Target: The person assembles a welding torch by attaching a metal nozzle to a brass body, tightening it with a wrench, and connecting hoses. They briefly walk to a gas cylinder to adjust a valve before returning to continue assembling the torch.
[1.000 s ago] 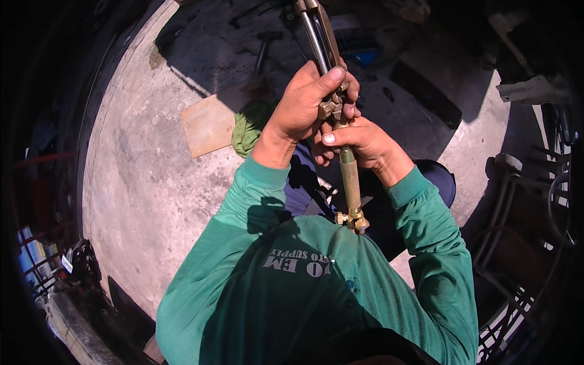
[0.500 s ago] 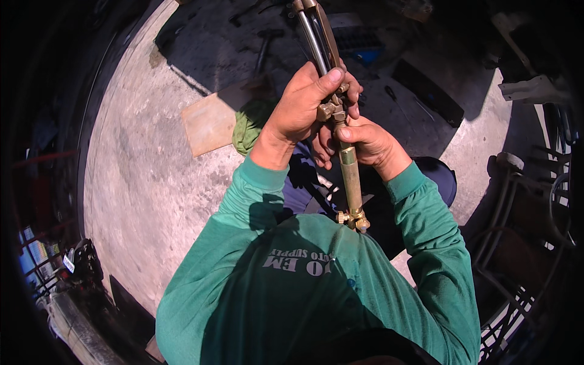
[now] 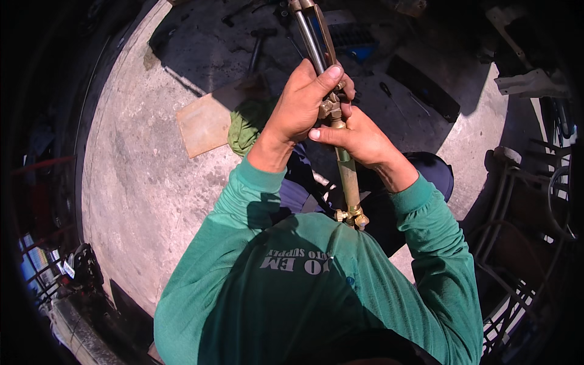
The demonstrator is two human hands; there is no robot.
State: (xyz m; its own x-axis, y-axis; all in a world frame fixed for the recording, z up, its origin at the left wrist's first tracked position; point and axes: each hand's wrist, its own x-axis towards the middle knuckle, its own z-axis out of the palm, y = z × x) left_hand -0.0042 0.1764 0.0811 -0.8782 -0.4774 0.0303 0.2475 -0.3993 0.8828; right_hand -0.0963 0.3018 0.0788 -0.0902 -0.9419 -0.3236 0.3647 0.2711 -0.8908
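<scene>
One brass torch (image 3: 348, 176) is held in front of the person's chest, above the floor (image 3: 137, 164), with both hands clamped on it close together. The left hand (image 3: 302, 102) wraps the upper part, its thumb lying along the shiny tubes (image 3: 309, 39) just above the metal fittings (image 3: 330, 111). Beside the tubes runs a flat brown lever (image 3: 325, 33). The right hand (image 3: 363, 139) grips just below the fittings, its thumb laid across the brass; its other fingers are mostly hidden. The handle slopes down toward the person, ending in small knobs (image 3: 359, 220) at the front of a green shirt (image 3: 292, 255); whether they touch the cloth cannot be told. Left of the hands, a green rag (image 3: 243, 135) lies against a tan board (image 3: 202, 126), partly in shade. Farther off, a hammer (image 3: 258, 48) lies in the shadow, and a blue object (image 3: 363, 52) too dim to make out sits beyond the hands. To the right, a screwdriver (image 3: 385, 89) lies near a long dark bar (image 3: 424, 89).
</scene>
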